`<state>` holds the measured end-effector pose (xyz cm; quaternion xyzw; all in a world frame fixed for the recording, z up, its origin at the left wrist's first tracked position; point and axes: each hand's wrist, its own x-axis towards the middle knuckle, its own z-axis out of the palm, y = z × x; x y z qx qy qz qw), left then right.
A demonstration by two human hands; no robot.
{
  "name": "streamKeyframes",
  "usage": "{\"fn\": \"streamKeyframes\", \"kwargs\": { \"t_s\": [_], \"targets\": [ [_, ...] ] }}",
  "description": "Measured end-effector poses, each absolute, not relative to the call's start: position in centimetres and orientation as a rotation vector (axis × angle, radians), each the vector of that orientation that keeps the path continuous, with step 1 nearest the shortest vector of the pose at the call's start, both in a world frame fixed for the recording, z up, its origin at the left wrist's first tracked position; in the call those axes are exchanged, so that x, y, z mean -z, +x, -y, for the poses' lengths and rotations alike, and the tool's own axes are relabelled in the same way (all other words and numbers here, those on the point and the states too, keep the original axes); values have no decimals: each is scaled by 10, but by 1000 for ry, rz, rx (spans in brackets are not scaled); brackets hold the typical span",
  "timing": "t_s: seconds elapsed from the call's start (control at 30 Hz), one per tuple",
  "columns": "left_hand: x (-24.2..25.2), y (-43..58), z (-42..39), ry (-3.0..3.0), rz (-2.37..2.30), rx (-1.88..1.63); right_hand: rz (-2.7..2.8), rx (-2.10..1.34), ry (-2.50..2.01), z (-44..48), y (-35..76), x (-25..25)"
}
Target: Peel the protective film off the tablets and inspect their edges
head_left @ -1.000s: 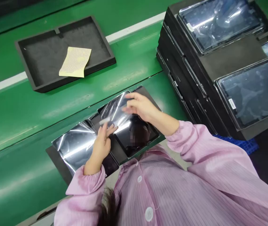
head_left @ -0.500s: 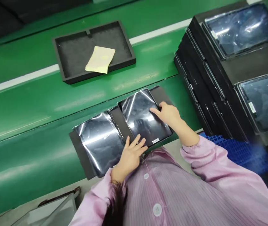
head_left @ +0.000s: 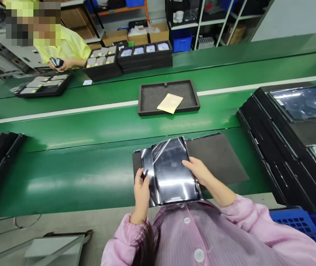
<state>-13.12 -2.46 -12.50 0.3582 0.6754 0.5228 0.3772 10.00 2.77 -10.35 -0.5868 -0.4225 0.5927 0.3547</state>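
Observation:
Two glossy black tablet-like panels overlap in front of me on a dark grey foam sheet [head_left: 218,159]. The upper panel [head_left: 173,168] has clear film and a small white label at its near edge. Only a strip of the lower panel [head_left: 148,160] shows, on the left. My left hand [head_left: 141,190] is closed at the lower panel's left edge, thumb on top. My right hand [head_left: 200,171] grips the upper panel's right edge, thumb on its face and the other fingers partly hidden beneath.
Ahead lies a shallow black tray [head_left: 143,98] holding a yellow paper [head_left: 170,102]. Stacked black trays with panels [head_left: 279,147] stand on the right, more stacked trays [head_left: 1,159] at the left edge. Across the green bench [head_left: 77,177], a person in yellow [head_left: 74,44] handles a small dark item.
The right panel has moved left over the other one, baring the foam on the right. My left hand has gone to the lower panel's left edge. My view has tilted up.

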Motion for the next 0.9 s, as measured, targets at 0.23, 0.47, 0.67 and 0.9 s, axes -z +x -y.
{"fn": "streamKeyframes", "kwargs": {
  "t_s": [0.23,0.47,0.67,0.9],
  "targets": [
    [141,-134,30,717,-1580,-1428,1289,-1336,-1791,-50,57,116],
    [108,-147,14,611,-1557,-1510,1344,-1568,-1417,-35,39,94],
    [51,-149,18,767,-1372,-1609,1401,-1603,-1059,-6,69,67],
    [30,-111,29,1573,-783,-1688,1388,-1229,-712,0,109,41]
  ]
}}
